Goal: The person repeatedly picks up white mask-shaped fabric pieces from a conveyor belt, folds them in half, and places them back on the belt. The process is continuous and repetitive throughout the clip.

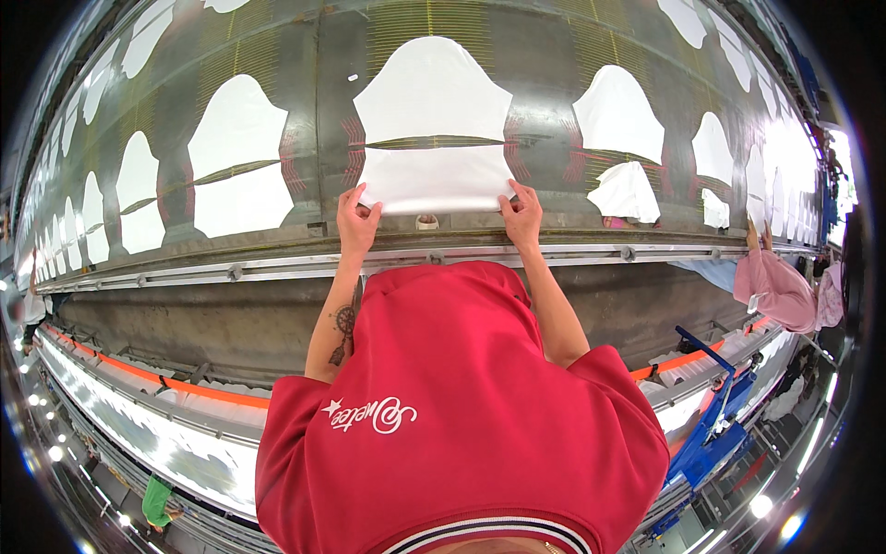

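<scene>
On the long dark table (pixel 318 120) in front of me, a white fabric panel (pixel 434 175) lies near the front edge, its near edge lifted or curled. My left hand (pixel 358 220) pinches its near left corner. At the near right corner my right hand (pixel 520 214) grips the same panel between thumb and fingers. Just beyond it lies a larger white shaped fabric piece (pixel 434 92) with a rounded top, parted from the panel by a narrow gap with yellow lines. Red marking lines show on the table at both sides of that gap.
Similar white pieces (pixel 238 129) lie in rows along the table. A crumpled white piece (pixel 624 192) sits to the right. A metal rail (pixel 443 257) runs along the front edge. A co-worker in pink (pixel 775 286) stands at the far right; a blue metal frame (pixel 715 415) is behind.
</scene>
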A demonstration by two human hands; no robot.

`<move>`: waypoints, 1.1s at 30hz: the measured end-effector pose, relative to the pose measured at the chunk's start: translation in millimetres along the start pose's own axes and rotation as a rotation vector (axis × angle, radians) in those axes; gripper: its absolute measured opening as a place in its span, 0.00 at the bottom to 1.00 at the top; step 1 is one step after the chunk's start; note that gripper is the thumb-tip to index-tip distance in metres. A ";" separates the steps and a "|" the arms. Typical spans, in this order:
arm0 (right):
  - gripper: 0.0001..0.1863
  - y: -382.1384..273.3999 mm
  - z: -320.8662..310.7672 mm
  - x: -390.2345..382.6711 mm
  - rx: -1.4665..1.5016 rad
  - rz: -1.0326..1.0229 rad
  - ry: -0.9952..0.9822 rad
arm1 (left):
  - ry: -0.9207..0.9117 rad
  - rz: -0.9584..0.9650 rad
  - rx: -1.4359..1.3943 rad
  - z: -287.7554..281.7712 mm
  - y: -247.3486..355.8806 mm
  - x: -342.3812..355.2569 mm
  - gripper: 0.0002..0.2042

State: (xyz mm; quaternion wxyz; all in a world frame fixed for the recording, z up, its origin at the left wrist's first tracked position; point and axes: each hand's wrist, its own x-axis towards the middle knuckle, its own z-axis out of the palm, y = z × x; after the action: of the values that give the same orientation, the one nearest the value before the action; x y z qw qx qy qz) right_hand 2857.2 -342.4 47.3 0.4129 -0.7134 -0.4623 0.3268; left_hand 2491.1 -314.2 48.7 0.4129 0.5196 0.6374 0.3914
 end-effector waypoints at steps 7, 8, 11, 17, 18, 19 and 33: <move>0.23 -2.3 0.2 -0.7 -0.001 -0.002 0.003 | 0.008 0.026 0.050 -0.2 -1.3 -0.3 0.26; 0.23 -2.2 0.1 -1.0 0.000 0.020 0.004 | 0.005 0.005 0.049 -0.1 -1.3 -0.9 0.26; 0.23 -2.0 -0.3 -0.6 -0.003 0.027 -0.003 | 0.005 -0.002 0.032 0.1 -0.4 -1.7 0.26; 0.23 0.9 -0.3 -0.4 -0.002 0.023 -0.008 | 0.003 0.019 0.043 -0.5 2.4 -2.7 0.27; 0.23 1.9 0.1 0.0 -0.008 0.000 -0.003 | 0.006 0.032 0.046 -0.4 2.5 -2.6 0.27; 0.23 2.9 0.5 0.3 -0.007 -0.003 -0.002 | 0.007 0.035 0.044 -0.3 2.4 -2.6 0.27; 0.22 -4.6 4.9 -3.1 -0.097 -0.032 0.053 | 0.014 0.005 0.055 3.0 0.8 -3.5 0.28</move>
State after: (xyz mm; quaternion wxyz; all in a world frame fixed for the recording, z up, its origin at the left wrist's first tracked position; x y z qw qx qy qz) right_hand 2850.1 -342.8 49.4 0.3952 -0.7337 -0.4776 0.2782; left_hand 2494.5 -317.4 48.8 0.3930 0.5296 0.6496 0.3783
